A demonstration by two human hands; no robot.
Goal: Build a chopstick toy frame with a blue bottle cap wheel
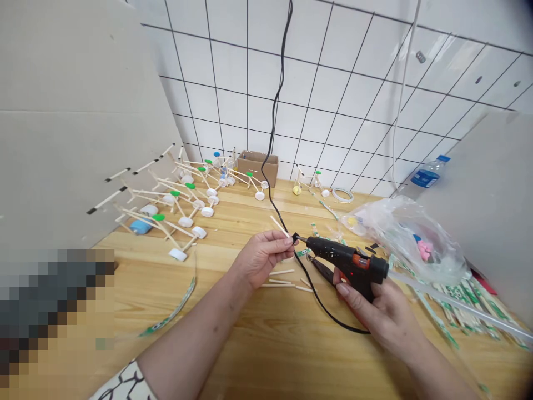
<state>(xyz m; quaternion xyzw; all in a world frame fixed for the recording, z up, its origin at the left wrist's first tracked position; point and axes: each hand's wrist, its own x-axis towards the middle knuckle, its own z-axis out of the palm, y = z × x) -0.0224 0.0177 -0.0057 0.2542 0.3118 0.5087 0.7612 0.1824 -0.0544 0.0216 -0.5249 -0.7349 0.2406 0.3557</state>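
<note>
My left hand (262, 255) pinches a thin wooden stick (280, 226) that points up and to the left. A small black piece (295, 238) sits at the stick's near end, by my fingertips. In my right hand (381, 314) is a black hot glue gun (345, 255), its nozzle pointing left and meeting or almost meeting the black piece. Dark-handled pliers (322, 270) lie on the table behind the gun, partly hidden. Several short sticks (280, 281) are scattered on the wood below my left hand.
Several small stick-built tricycles with bottle-cap wheels (185, 221) stand at the left, another model (310, 180) at the back. A cardboard box (258, 166) is against the tiled wall. A plastic bag (410, 239), wrapped sticks (470, 308) and a bottle (431, 171) are on the right. A black cord (272, 122) hangs down.
</note>
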